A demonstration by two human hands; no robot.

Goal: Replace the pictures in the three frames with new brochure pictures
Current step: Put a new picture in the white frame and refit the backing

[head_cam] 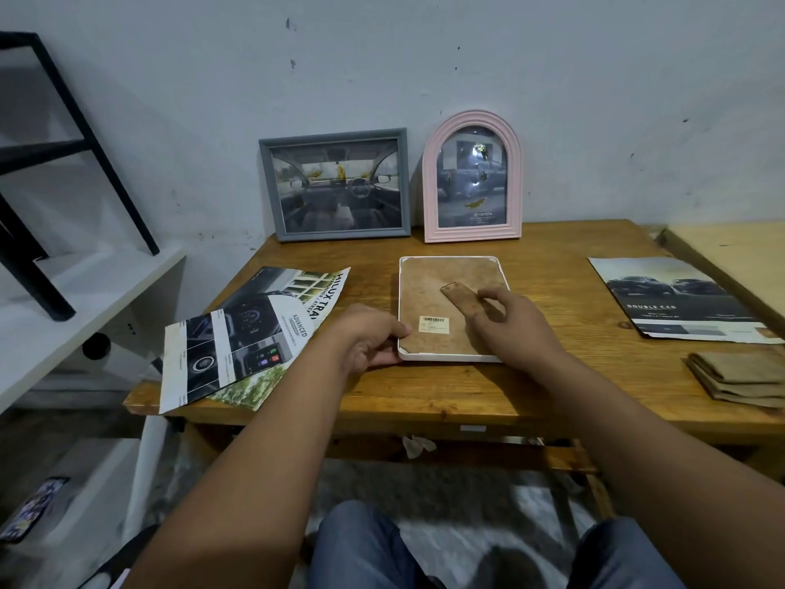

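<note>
Brochures (255,333) lie at nine o'clock of the white frame (452,308), face down. My left hand (369,335) pinches its corner; my right hand (509,325) rests, fingers loose, on its backing.

We see a wooden desk (552,397) carrying a face-down white frame (450,357) at centre, brochures (255,333) at nine o'clock, another brochure (679,299) at three, two frames at twelve.

"TOYOTA" — pink frame (471,176); "DOUBLE CAB" — right brochure (675,297)
</note>
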